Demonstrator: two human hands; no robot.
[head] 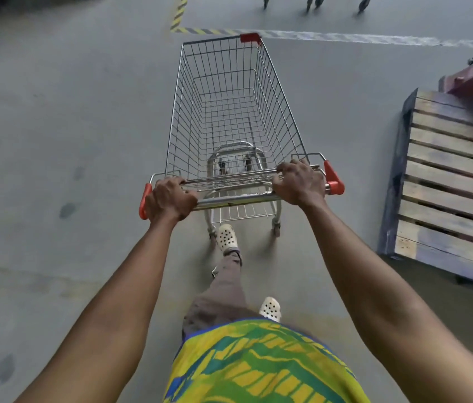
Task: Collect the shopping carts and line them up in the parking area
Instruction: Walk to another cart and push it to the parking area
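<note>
Steel bar of the cart's handle point(241, 196) is wrapped by both hands: left hand point(171, 199) near its red end cap, right hand point(299, 184) near the other. The cart point(235, 112) stands empty on the floor point(55, 141), nose just short of the striped line point(200, 31). Risk, as I judge it: drifting right would clip the pallet point(447, 181); pushing fast could ram the wheels point(313, 1) parked ahead.
</note>
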